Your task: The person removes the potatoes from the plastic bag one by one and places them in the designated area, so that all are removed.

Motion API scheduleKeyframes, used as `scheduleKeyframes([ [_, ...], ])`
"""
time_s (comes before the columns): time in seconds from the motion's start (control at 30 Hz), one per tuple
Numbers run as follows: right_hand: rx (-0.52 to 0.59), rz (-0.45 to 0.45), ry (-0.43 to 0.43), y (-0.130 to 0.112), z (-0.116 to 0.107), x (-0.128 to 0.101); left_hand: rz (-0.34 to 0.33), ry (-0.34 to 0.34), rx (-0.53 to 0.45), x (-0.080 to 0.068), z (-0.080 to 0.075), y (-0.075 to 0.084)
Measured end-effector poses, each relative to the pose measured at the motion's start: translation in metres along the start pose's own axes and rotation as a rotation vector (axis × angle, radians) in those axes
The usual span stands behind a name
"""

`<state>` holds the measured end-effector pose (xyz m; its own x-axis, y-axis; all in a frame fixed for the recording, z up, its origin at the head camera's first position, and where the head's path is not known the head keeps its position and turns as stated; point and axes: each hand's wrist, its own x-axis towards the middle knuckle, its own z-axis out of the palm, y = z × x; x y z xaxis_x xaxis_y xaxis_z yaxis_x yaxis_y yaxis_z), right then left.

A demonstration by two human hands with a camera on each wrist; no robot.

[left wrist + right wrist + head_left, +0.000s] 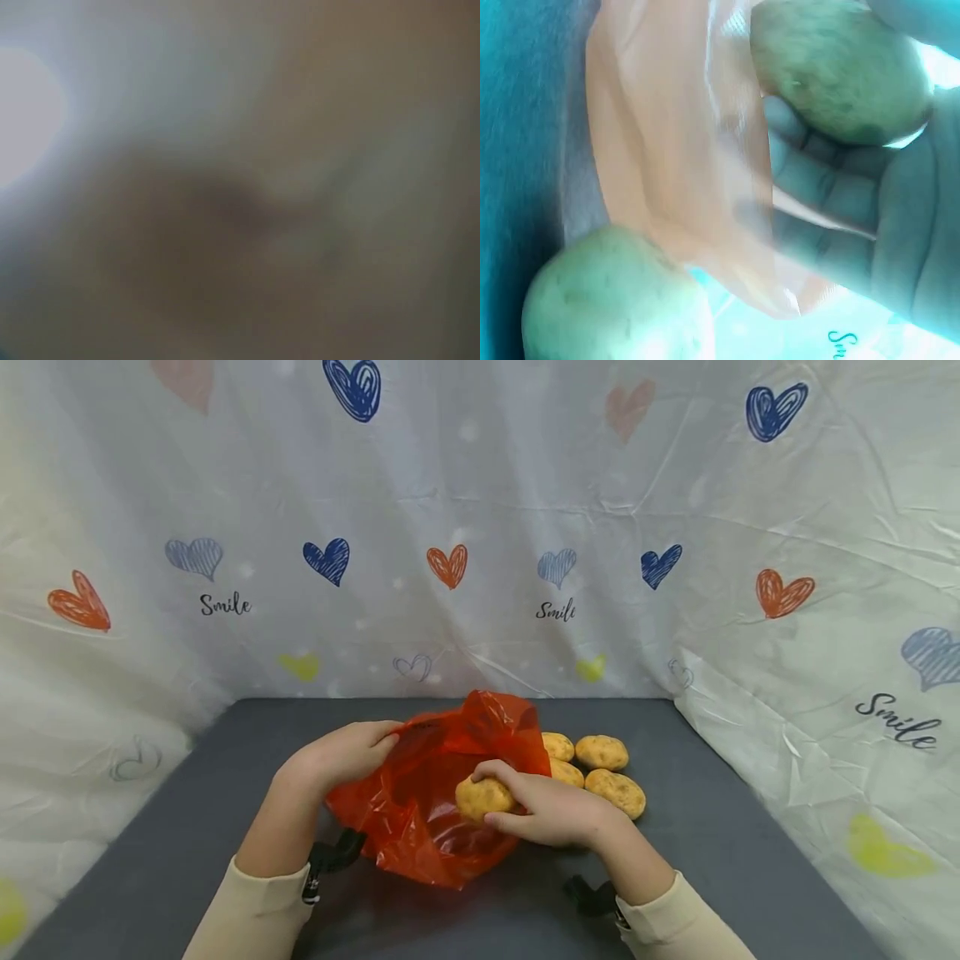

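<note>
A red plastic bag [405,827] stands with its mouth open toward me in the middle of the table. My left hand [348,756] grips the bag's rim at its upper left, fingers partly hidden by the plastic. Between thumb and fingers my right hand [551,806] holds a potato [480,799] at the bag's mouth. In the right wrist view the held potato [844,71] lies against the curled fingers, with the bag's film [675,127] overlapping some of them. The left wrist view is only a blur.
Several loose potatoes [617,793] lie on the dark grey table [705,852] just right of the bag, some partly hidden behind it. One potato [619,300] shows close by in the right wrist view. A white curtain [480,468] with printed hearts hangs behind and at both sides.
</note>
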<state>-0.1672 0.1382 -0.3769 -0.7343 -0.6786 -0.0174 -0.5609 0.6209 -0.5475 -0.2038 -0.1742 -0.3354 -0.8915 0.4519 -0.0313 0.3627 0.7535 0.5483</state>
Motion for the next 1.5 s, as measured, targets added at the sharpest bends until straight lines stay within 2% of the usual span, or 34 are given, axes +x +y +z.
scheduleKeyframes([
  [0.13, 0.037, -0.039, 0.012, 0.009, -0.002, -0.016, -0.004, -0.008, -0.025, 0.001, 0.008, -0.005],
  [0.27, 0.095, -0.058, 0.046, 0.022, 0.0, -0.034, -0.01, -0.014, -0.009, 0.001, 0.011, -0.008],
  [0.4, 0.133, -0.064, 0.084, 0.035, -0.003, -0.043, -0.008, -0.008, 0.006, 0.002, 0.008, -0.012],
  [0.57, 0.102, -0.041, 0.103, 0.042, -0.017, -0.044, -0.01, 0.007, 0.022, 0.0, 0.0, -0.016],
  [0.7, 0.057, 0.001, 0.114, 0.043, -0.027, -0.05, -0.01, 0.005, 0.037, 0.0, -0.003, -0.014],
  [1.0, 0.141, 0.096, 0.106, 0.05, -0.047, -0.065, -0.003, 0.005, 0.017, 0.001, -0.002, -0.011],
  [1.17, 0.046, 0.149, 0.153, 0.057, -0.061, -0.077, -0.003, 0.009, 0.013, 0.0, -0.004, -0.01],
  [1.27, -0.025, 0.207, 0.172, 0.061, -0.067, -0.083, -0.005, 0.009, 0.012, 0.0, -0.004, -0.009],
  [1.33, -0.035, 0.256, 0.164, 0.064, -0.07, -0.087, -0.005, 0.005, 0.018, 0.0, -0.004, -0.009],
  [1.5, -0.041, 0.393, 0.09, 0.066, -0.075, -0.095, -0.007, 0.001, 0.023, 0.001, -0.002, -0.008],
])
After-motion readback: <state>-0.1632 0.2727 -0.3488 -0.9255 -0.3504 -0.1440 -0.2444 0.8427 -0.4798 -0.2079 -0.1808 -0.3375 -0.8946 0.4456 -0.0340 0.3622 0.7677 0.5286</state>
